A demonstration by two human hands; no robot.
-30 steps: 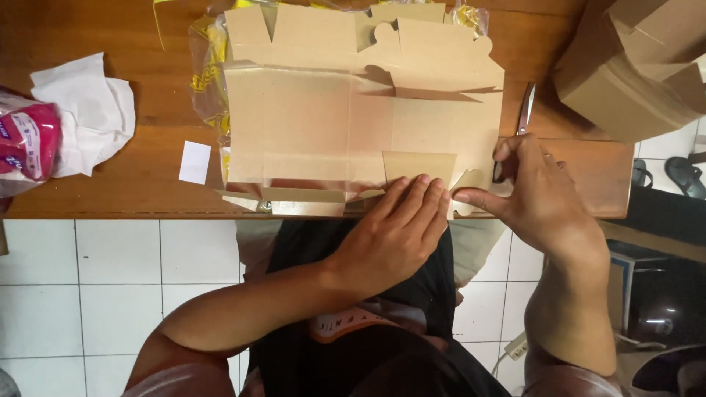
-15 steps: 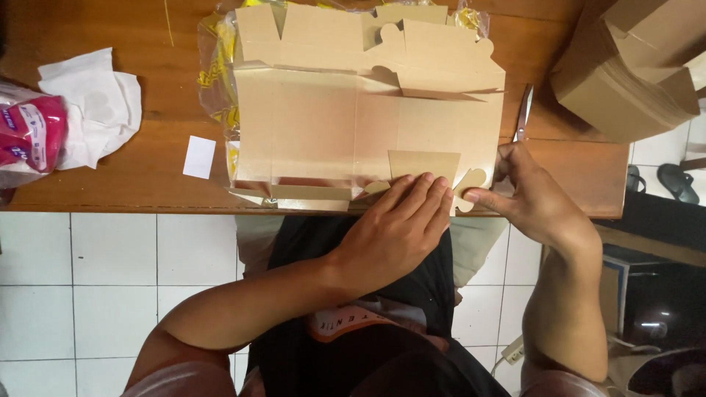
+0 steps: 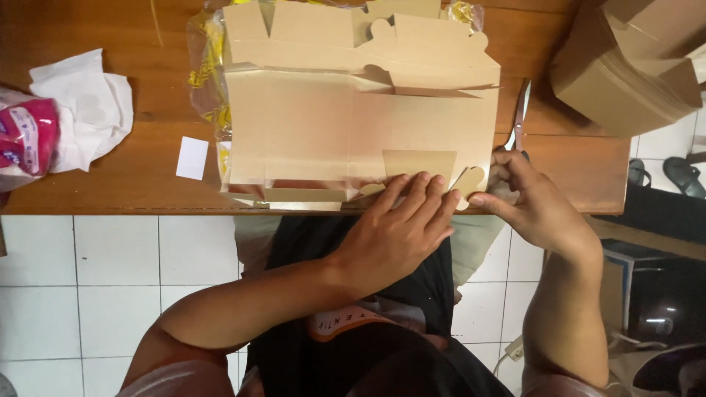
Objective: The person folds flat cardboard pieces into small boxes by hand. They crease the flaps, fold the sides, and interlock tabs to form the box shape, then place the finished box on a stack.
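A flat brown cardboard box blank [image 3: 353, 125] lies on the wooden table [image 3: 147, 176], partly over a clear plastic bag with yellow print [image 3: 206, 66]. My left hand [image 3: 404, 228] lies flat, fingers spread, pressing the folded flap at the blank's near edge. At the blank's right corner my right hand [image 3: 533, 209] has its thumb against a rounded tab [image 3: 471, 180]. Its fingers curl over the dark handle of a pair of scissors [image 3: 521, 110], and the blades point away along the blank's right side.
A stack of folded cardboard boxes [image 3: 632, 66] sits at the far right. White crumpled paper [image 3: 84, 110], a pink packet [image 3: 22, 136] and a small white card [image 3: 193, 157] lie at the left. White floor tiles [image 3: 110, 279] are below the table edge.
My right hand has drawn a little nearer the table's front edge, its thumb now at the rounded tab. My left hand stays pressed on the flap.
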